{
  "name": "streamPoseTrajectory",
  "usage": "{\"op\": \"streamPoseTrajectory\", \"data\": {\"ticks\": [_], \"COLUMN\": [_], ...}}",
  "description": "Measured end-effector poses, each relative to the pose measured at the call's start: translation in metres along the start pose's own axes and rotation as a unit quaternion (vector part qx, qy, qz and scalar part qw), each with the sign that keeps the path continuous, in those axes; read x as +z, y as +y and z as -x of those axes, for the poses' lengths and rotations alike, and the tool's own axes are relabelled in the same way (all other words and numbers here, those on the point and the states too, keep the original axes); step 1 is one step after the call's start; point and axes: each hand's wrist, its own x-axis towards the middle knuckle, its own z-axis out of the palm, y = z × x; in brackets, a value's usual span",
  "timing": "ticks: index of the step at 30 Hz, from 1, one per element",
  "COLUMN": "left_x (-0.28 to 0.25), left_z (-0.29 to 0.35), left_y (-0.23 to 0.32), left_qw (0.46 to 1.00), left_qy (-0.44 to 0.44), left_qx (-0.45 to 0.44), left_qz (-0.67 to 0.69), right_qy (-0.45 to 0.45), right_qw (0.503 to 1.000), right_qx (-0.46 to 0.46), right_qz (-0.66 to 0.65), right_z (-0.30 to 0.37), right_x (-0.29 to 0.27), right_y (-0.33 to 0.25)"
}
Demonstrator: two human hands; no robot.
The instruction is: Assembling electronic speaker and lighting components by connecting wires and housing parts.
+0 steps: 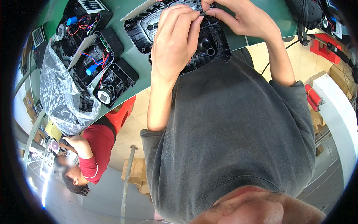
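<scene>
My left hand (172,42) is closed, its fingertips and thumb pinched together over a black plastic housing (220,42). Opposite it, my right hand (249,19) is also closed, with thumb and forefinger meeting the left fingertips. Between them sits a small black piece (202,14), mostly covered by the fingers, so its kind is not clear. The housing lies open side up at the table's near edge, showing ribs, screw posts and a round recess with a short tube. My left hand hides part of its middle.
On the green table (132,50) at left stand several black housings with red and blue wires, blue cylinders and a round gauge (104,96). A clear plastic bag (61,87) lies beside them. A black bag (310,14) is at right. A person in a red shirt (99,147) works at left.
</scene>
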Motion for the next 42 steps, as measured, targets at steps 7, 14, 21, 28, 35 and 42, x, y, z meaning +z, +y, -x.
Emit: {"op": "streamPoseTrajectory", "data": {"ticks": [7, 14, 21, 28, 35, 42], "left_x": [-0.03, -0.021, -0.013, -0.012, -0.019, -0.008], "left_z": [0.004, 0.015, 0.019, 0.023, 0.013, -0.001], "left_y": [0.029, 0.027, 0.026, 0.024, 0.034, 0.022], "left_qw": [0.981, 0.98, 0.978, 0.979, 0.978, 0.986], "left_qy": [-0.154, -0.158, -0.128, -0.116, -0.136, -0.023], "left_qx": [-0.047, -0.074, -0.082, -0.093, -0.052, 0.005], "left_qz": [-0.104, -0.093, -0.143, -0.139, -0.149, -0.163], "right_qy": [-0.048, -0.049, -0.004, -0.055, 0.064, 0.103], "right_qw": [0.998, 0.996, 0.998, 0.993, 0.983, 0.972], "right_qx": [0.039, 0.069, -0.013, 0.028, -0.138, -0.141], "right_qz": [0.008, 0.032, 0.057, 0.101, 0.103, 0.158], "right_z": [0.003, 0.003, -0.004, -0.011, 0.004, -0.011], "right_x": [-0.003, -0.013, 0.001, -0.004, 0.002, 0.004], "right_y": [0.006, -0.014, -0.001, -0.011, 0.019, -0.008]}}
